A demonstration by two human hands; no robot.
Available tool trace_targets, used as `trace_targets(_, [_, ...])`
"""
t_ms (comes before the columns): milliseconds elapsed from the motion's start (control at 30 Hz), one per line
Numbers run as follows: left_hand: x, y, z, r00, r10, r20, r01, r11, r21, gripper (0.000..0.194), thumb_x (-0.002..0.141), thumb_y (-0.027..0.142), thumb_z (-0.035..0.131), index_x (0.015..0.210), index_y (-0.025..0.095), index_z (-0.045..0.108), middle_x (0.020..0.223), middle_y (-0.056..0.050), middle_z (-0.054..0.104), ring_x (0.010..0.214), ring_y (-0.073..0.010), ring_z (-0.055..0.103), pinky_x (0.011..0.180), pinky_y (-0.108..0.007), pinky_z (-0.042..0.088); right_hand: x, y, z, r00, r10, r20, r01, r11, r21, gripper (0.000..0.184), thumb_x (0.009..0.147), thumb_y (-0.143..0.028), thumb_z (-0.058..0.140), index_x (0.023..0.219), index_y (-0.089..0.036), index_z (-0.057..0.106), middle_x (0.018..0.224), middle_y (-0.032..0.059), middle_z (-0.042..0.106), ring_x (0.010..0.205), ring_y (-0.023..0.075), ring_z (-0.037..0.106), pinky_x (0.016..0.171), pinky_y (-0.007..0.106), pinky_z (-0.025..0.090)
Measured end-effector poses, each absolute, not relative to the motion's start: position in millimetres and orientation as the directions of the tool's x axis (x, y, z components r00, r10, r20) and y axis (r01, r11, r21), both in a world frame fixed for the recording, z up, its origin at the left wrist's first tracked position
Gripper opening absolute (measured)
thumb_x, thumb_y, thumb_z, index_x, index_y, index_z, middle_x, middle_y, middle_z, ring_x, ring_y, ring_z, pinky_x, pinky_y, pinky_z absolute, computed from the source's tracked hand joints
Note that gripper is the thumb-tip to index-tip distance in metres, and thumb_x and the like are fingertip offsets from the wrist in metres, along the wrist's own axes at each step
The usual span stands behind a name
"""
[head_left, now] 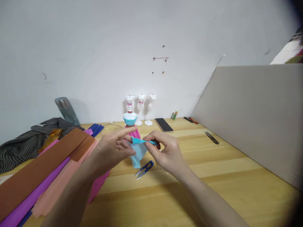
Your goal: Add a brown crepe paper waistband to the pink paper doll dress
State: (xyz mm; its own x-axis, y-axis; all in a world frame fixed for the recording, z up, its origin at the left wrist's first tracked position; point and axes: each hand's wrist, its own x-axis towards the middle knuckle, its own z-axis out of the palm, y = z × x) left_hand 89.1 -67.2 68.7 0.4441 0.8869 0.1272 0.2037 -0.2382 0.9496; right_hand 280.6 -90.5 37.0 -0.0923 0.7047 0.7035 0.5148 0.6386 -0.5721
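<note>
A narrow strip of bright blue crepe paper [139, 141] is pinched and twisted between the thumb and fingers of my right hand [167, 151]. Its left end touches the fingertips of my left hand [111, 148], whose index finger stretches out while the thumb stays apart. Behind the hands stands a small form with a white and blue upper part [130, 118] and a pink piece [134, 131] below. A pale blue paper piece [137, 156] hangs under the strip. Blue-handled thread snips [144, 169] lie on the table just below it.
Several crepe paper sheets [42, 170] and a striped cloth [17, 146] cover the left side, near a leaning flask [67, 110]. White mini mannequins [141, 102], a phone [163, 125] and a small green bottle [175, 115] stand or lie behind. Dark scissors [211, 137] lie beside a grey panel [255, 116].
</note>
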Motion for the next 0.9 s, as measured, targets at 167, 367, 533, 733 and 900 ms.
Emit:
trace_targets(167, [97, -67, 62, 0.378, 0.902, 0.207, 0.237, -0.311, 0.92, 0.047, 0.064, 0.019, 0.074, 0.111, 0.02, 0.067, 0.073, 0.003, 0.062, 0.06, -0.0089, 0.058, 0.057, -0.019, 0.05, 279, -91, 36, -0.114, 0.687, 0.718, 0.517, 0.658, -0.548, 0.012, 0.084, -0.016, 0.054, 0.074, -0.019, 0.061, 0.063, -0.0004, 0.058, 0.056, 0.0115, 0.048, 0.053, 0.026, 0.038])
trace_targets(367, [109, -67, 53, 0.306, 0.893, 0.33, 0.233, -0.406, 0.884, 0.016, 0.068, 0.021, 0.072, 0.084, 0.018, 0.07, 0.062, 0.003, 0.064, 0.052, -0.0086, 0.055, 0.05, -0.019, 0.046, 279, -91, 35, -0.124, 0.643, 0.756, 0.534, 0.685, -0.495, 0.011, 0.084, -0.013, 0.054, 0.077, -0.018, 0.061, 0.065, 0.0001, 0.058, 0.057, 0.0115, 0.05, 0.052, 0.026, 0.038])
trace_targets(533, [112, -68, 51, 0.284, 0.911, 0.3, 0.114, -0.343, 0.932, 0.015, 0.067, 0.027, 0.074, 0.078, 0.017, 0.071, 0.059, 0.0, 0.066, 0.055, -0.0131, 0.063, 0.054, -0.023, 0.052, 280, -91, 35, -0.111, 0.66, 0.743, 0.519, 0.676, -0.523, 0.012, 0.085, -0.014, 0.055, 0.077, -0.019, 0.062, 0.064, -0.0002, 0.058, 0.058, 0.0119, 0.05, 0.054, 0.027, 0.041])
trace_targets(733, [109, -59, 54, 0.255, 0.945, 0.203, -0.032, -0.201, 0.979, 0.017, 0.066, 0.027, 0.075, 0.074, 0.014, 0.069, 0.048, 0.0, 0.064, 0.044, -0.0116, 0.059, 0.047, -0.021, 0.048, 288, -88, 37, -0.002, 0.7, 0.714, 0.39, 0.658, -0.644, 0.019, 0.085, -0.022, 0.061, 0.103, -0.02, 0.064, 0.085, 0.0038, 0.066, 0.06, 0.0109, 0.052, 0.053, 0.026, 0.044])
trace_targets(900, [108, -53, 57, 0.214, 0.968, 0.133, -0.097, -0.114, 0.989, 0.019, 0.06, 0.026, 0.077, 0.068, 0.013, 0.065, 0.053, 0.0, 0.065, 0.043, -0.0103, 0.059, 0.044, -0.019, 0.046, 293, -91, 45, 0.098, 0.815, 0.572, 0.214, 0.544, -0.811, 0.03, 0.081, -0.032, 0.062, 0.107, -0.018, 0.063, 0.067, -0.0012, 0.057, 0.053, 0.0097, 0.049, 0.047, 0.025, 0.04])
